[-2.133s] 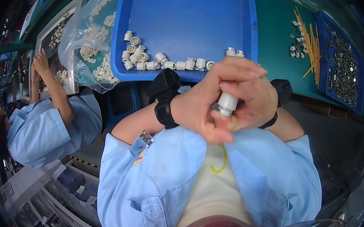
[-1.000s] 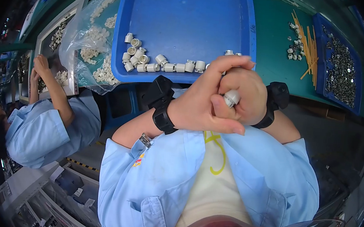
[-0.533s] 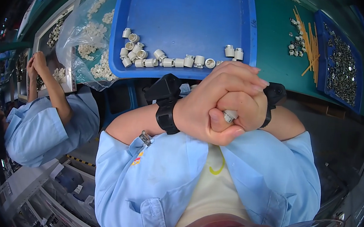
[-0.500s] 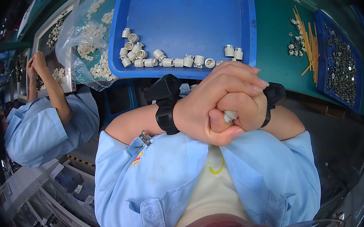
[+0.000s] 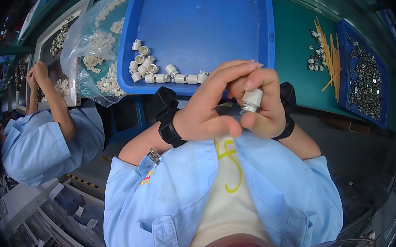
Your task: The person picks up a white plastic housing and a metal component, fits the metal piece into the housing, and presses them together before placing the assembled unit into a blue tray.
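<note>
In front of my chest, my right hand (image 5: 269,104) pinches a white cylindrical plastic socket (image 5: 253,98) between thumb and fingers; a small metallic or clear bit shows at its lower end. My left hand (image 5: 209,103) is open beside it, with the thumb spread from the stretched fingers. Its fingertips reach up behind the right hand's fingers, and whether they touch is hard to tell. Beyond my hands lies a blue tray (image 5: 198,23). Several similar white sockets (image 5: 146,64) are gathered in its near left corner, and others run in a row along the near edge, partly hidden by my left hand.
Right of the tray are wooden sticks (image 5: 329,55), small white-and-metal parts (image 5: 316,58) and a blue bin (image 5: 385,101) of small metal parts. A clear plastic bag (image 5: 79,48) of white pieces lies left. Further left, a co-worker's hands (image 5: 38,74) are over a white-framed tray (image 5: 74,97).
My hands were clasped together around the socket; now they have parted. The left hand has opened and shifted left, and the socket shows more fully in my right hand.
</note>
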Tool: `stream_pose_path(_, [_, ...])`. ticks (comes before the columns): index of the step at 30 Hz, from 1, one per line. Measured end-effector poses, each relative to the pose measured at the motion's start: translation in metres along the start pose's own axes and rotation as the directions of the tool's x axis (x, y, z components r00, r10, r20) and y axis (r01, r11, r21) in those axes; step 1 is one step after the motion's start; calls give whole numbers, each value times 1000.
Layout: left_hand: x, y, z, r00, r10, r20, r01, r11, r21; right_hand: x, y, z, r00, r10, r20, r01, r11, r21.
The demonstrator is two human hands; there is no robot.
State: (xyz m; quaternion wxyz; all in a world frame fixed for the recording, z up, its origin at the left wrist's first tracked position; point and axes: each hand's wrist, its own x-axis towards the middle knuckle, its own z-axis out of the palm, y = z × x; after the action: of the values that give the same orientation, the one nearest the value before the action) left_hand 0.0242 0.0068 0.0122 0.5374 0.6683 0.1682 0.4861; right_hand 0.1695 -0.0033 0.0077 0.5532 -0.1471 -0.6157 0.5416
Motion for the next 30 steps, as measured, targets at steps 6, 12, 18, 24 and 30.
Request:
stream_pose_path(6, [-2, 1, 1, 999, -26, -36, 29, 995, 91, -2, -3, -7, 984, 160, 80, -174, 959, 223])
stream_pose_path(12, [6, 11, 5, 997, 57, -53, -42, 965, 259, 3, -8, 0, 930, 357, 86, -354, 807, 473])
stream_pose_path(18, [13, 15, 10, 990, 111, -85, -81, 950, 301, 6, -11, 0, 909, 403, 109, -383, 702, 600])
stream_pose_path(24, [12, 19, 11, 994, 81, -71, -55, 950, 308, 1, -8, -3, 914, 352, 200, -364, 501, 785])
stream_pose_path(30, [13, 14, 11, 988, 128, -91, -90, 936, 340, 2, -7, 1, 908, 382, 172, -356, 488, 797])
